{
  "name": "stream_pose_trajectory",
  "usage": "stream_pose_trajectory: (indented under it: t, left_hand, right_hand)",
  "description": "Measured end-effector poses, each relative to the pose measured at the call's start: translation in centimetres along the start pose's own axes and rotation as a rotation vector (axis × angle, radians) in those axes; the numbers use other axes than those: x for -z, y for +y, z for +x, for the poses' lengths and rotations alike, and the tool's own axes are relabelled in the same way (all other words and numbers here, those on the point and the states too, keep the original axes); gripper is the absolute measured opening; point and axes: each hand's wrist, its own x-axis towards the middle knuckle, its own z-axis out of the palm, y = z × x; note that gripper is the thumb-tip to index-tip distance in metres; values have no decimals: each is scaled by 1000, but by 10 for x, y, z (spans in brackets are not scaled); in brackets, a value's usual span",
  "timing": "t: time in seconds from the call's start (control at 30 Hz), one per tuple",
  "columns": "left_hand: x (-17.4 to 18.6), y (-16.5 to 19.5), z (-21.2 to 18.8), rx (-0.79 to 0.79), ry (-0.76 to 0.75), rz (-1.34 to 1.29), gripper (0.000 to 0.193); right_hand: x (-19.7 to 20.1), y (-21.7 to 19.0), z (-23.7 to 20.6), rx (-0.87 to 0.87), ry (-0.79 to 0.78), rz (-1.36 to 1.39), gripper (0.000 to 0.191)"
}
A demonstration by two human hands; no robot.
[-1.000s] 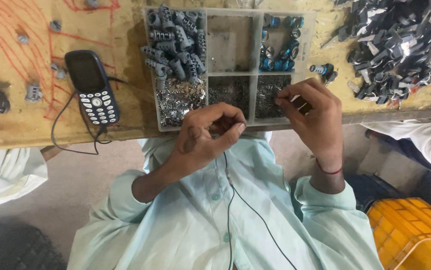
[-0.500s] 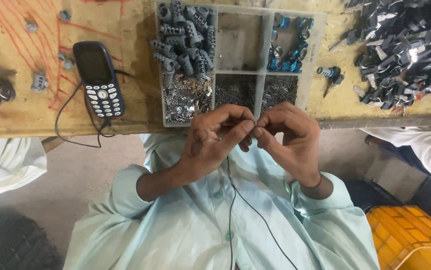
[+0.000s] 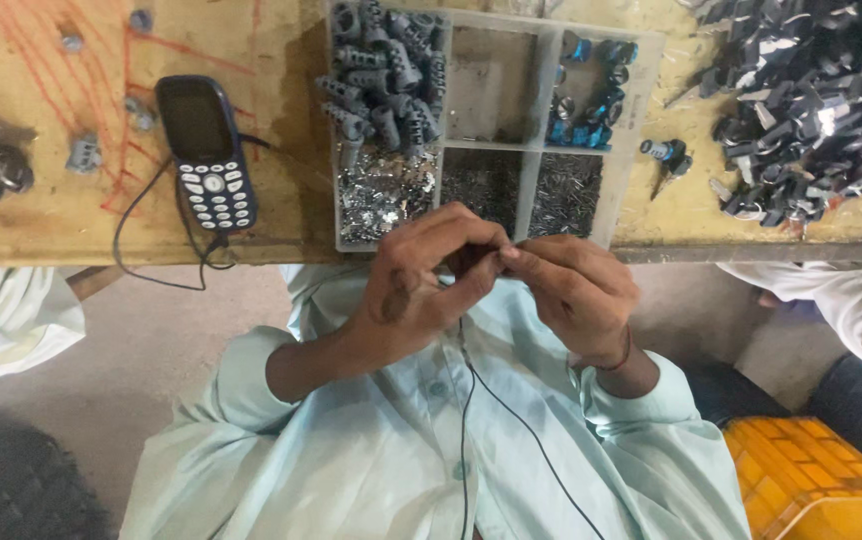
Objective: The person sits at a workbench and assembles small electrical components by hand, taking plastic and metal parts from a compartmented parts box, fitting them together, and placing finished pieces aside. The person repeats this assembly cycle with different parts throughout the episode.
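Note:
My left hand (image 3: 416, 285) and my right hand (image 3: 576, 290) meet just in front of the table edge, over my pale green shirt. Their fingertips pinch together around a small dark part (image 3: 473, 262), which the fingers mostly hide. Right behind them on the wooden table stands a clear compartment tray (image 3: 543, 150). It holds grey plastic pieces (image 3: 386, 70), blue pieces (image 3: 591, 95), shiny metal bits (image 3: 381, 195) and tiny screws (image 3: 566, 190). One compartment (image 3: 491, 85) holds almost nothing.
A dark keypad phone (image 3: 206, 150) with a black cable lies left of the tray. A heap of dark parts (image 3: 811, 100) fills the table's right end. A yellow crate (image 3: 811, 475) sits at lower right. Other people's pale sleeves (image 3: 1, 310) (image 3: 841, 300) show at both sides.
My right hand has come back from the tray's screw compartment to meet my left hand. Both hands now pinch together at the table edge.

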Motion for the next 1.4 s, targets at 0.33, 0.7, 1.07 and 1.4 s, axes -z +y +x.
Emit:
stream_pose_trajectory:
  t: [0.33, 0.7, 1.07, 1.4]
  left_hand:
    - [17, 4, -16, -36, -37, -80, 23]
    - [15, 2, -22, 92, 74, -222, 20]
    - [21, 5, -30, -12, -21, -287, 20]
    - [14, 11, -35, -167, -93, -115, 10]
  right_hand:
    - [0, 5, 8, -64, -148, 439, 26]
    - [-19, 7, 1, -96, -7, 394, 33]
    - [1, -17, 44, -542, -187, 675, 29]
    - [-58, -16, 112, 45, -228, -326, 30]
